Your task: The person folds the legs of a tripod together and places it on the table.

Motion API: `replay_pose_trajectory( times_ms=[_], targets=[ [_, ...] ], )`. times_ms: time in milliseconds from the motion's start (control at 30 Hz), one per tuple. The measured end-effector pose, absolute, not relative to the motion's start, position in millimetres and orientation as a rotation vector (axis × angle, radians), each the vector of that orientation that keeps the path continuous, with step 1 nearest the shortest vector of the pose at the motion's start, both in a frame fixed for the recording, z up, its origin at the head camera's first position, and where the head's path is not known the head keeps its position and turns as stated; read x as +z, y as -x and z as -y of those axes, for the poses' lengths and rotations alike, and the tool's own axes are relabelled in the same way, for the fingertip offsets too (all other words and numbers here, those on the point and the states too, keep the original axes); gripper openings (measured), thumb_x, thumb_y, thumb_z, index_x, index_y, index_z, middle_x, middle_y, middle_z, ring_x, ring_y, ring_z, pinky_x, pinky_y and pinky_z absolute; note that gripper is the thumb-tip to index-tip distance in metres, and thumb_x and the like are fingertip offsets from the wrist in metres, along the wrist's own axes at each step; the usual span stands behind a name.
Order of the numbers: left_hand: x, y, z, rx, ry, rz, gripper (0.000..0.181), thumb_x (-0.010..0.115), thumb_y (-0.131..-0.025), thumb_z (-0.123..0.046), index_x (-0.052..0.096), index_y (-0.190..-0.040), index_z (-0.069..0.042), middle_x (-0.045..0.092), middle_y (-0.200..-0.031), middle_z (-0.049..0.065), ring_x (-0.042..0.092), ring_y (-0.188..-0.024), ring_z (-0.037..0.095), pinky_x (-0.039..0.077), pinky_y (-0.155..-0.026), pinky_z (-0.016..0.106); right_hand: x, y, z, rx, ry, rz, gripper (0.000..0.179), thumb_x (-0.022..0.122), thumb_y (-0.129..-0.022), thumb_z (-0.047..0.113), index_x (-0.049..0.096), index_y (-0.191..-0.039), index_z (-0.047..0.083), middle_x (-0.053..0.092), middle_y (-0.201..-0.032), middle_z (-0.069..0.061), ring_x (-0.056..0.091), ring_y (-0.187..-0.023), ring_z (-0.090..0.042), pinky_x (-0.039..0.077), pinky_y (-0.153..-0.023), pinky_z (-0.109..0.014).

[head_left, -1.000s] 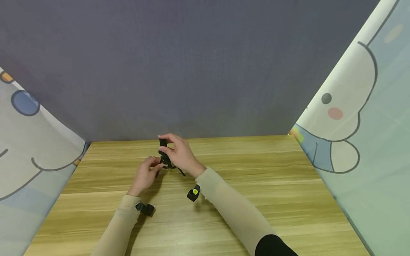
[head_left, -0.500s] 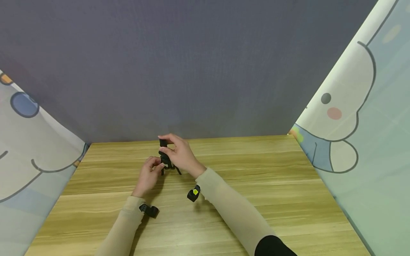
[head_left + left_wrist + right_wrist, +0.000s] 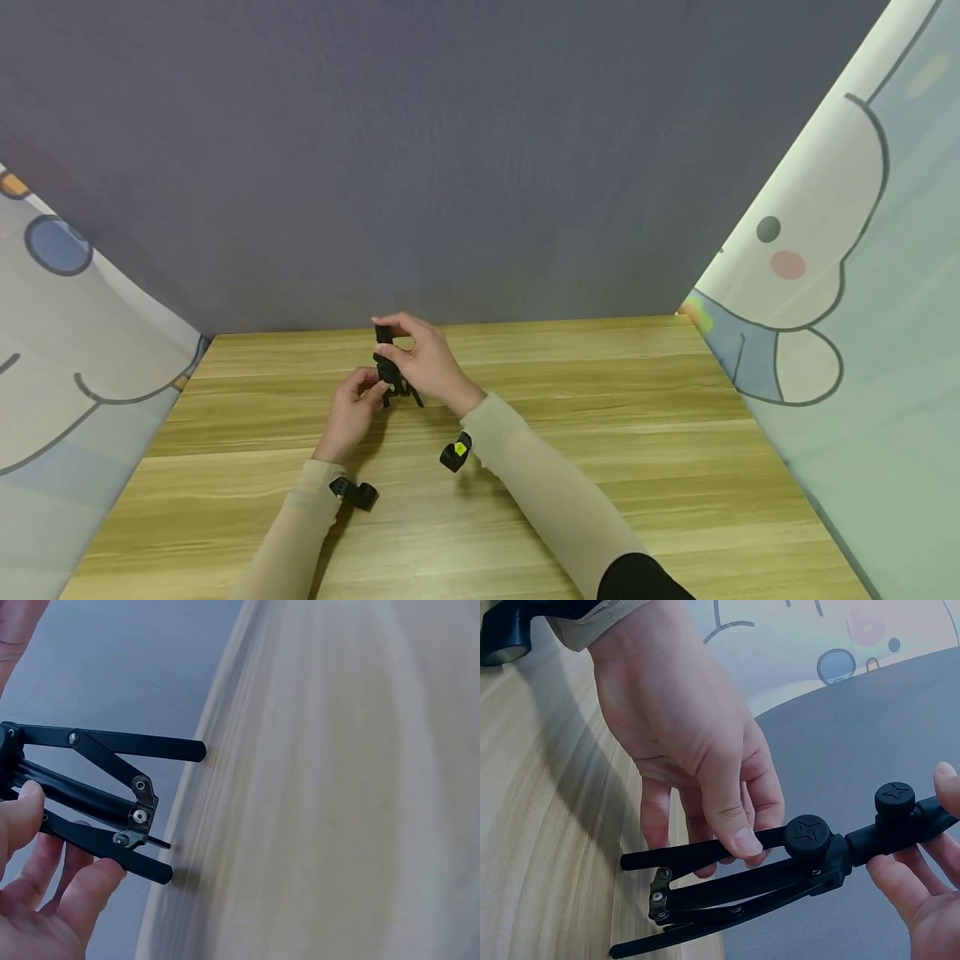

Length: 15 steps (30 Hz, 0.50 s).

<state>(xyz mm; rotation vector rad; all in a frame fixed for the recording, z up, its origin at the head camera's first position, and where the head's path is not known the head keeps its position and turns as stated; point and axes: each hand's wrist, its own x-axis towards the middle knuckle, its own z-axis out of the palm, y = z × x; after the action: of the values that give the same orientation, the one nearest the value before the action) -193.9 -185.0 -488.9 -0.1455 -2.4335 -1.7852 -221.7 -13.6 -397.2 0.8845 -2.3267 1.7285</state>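
Black tripod (image 3: pixel 840 862), one, held over the far part of the wood-grain tabletop (image 3: pixel 600 450), left of centre; contact between feet and tabletop cannot be told.

Fittings: spread legs (image 3: pixel 127 742), feet towards the tabletop, with a central tube (image 3: pixel 75 793) contained between them; metal hinge bracket (image 3: pixel 140 816); lower round knob (image 3: pixel 808 838) at the leg joint; upper round knob (image 3: pixel 895 797) on the upper section, both marked with a star.

Left hand (image 3: pixel 352 412): thumb and fingers pinching one leg.

Right hand (image 3: pixel 427 362): thumb and fingers gripping the upper section.

Surround: grey panel (image 3: pixel 450 167) behind; cartoon-printed curtain (image 3: pixel 802 217) at right.
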Motion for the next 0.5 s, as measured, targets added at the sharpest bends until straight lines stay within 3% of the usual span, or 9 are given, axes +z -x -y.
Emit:
replay_pose_trajectory(
  times_ms=[500],
  targets=[
    [-488.2, 192.9, 184.1, -1.745, 0.092, 2.424, 0.014, 0.068, -0.096, -0.010, 0.068, -0.105, 0.001, 0.065, -0.104, 0.014, 0.062, -0.093, 0.017, 0.054, -0.068, 0.024, -404.8, 225.4, 8.3, 1.951, -0.904, 2.216, 0.049, 0.069, -0.094, 0.010, 0.058, -0.141, 0.016, 0.063, -0.130, -0.005, 0.060, -0.115, -0.010, 0.051, -0.091, -0.023]
  ],
)
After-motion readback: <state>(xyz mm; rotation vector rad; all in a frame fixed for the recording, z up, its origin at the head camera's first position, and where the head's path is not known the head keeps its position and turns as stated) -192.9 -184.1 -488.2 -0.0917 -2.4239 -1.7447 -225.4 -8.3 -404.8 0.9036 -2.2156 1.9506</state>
